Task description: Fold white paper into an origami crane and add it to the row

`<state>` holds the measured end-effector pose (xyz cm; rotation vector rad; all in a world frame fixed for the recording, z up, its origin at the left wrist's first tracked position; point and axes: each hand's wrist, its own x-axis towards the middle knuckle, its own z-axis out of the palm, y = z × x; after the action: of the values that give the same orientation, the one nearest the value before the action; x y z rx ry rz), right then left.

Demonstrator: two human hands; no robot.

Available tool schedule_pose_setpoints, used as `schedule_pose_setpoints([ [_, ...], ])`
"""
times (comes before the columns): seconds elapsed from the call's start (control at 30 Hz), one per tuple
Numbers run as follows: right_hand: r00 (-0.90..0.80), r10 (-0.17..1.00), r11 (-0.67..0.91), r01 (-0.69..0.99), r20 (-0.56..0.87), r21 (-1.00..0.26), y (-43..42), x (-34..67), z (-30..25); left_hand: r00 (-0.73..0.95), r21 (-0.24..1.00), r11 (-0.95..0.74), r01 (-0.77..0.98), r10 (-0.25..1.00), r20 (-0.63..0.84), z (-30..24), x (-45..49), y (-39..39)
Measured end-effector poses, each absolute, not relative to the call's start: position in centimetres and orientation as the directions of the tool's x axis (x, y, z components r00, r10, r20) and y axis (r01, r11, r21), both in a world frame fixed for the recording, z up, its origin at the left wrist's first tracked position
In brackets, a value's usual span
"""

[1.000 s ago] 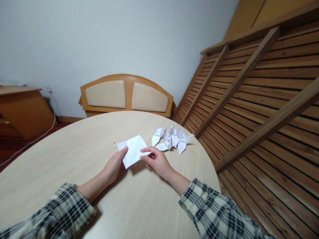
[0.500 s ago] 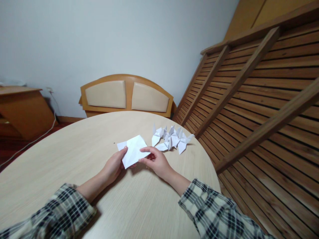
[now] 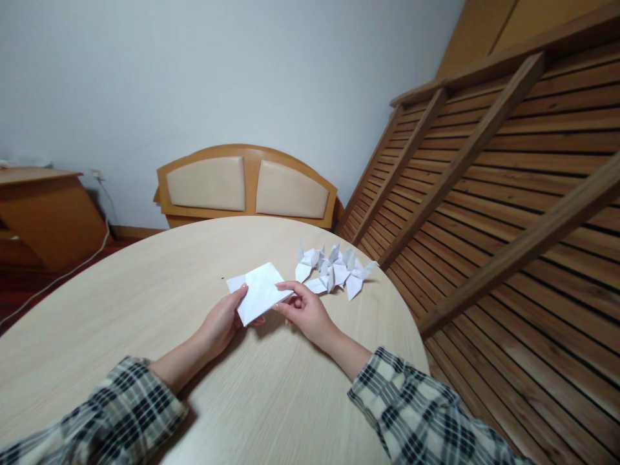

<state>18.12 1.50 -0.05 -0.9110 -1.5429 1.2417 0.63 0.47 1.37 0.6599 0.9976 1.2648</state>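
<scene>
A folded sheet of white paper (image 3: 261, 292) is held between my two hands, a little above the table. My left hand (image 3: 225, 321) grips its left side, thumb on top and fingers underneath. At the right corner, my right hand (image 3: 310, 313) pinches the paper between thumb and fingers. Just beyond the right hand, several folded white paper cranes (image 3: 334, 268) stand close together on the table. The underside of the folded paper and most of the left fingers are hidden.
The round pale wooden table (image 3: 271, 400) spans the foreground. Behind it is a headboard (image 3: 249, 184) with two beige pads against the wall. A slatted wooden frame (image 3: 484, 194) leans on the right. A desk (image 3: 43, 213) and white cable (image 3: 68, 279) are at left.
My right hand has shifted slightly to the right along the paper's right corner, its fingertips now nearer the edge. The left hand and the cranes have stayed in place.
</scene>
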Motion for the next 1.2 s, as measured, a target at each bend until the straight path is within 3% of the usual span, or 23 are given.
schedule_pose_setpoints([
  [0.63,-0.323,0.914,0.242,-0.052,0.246,-0.969,1.5,18.4,0.1,-0.027,0.857,0.208,-0.471,0.968,-0.25,1.5,0.7,0.5],
  [1.03,-0.253,0.961,0.133,0.066,0.112,-0.989,1.8,18.2,-0.3,0.07,0.906,0.192,-0.377,0.981,-0.178,1.1,0.8,0.2],
  [1.2,-0.267,0.942,0.232,0.073,0.205,-0.97,1.7,18.2,-0.5,0.12,0.928,0.181,-0.325,0.981,-0.149,0.0,0.3,0.6],
])
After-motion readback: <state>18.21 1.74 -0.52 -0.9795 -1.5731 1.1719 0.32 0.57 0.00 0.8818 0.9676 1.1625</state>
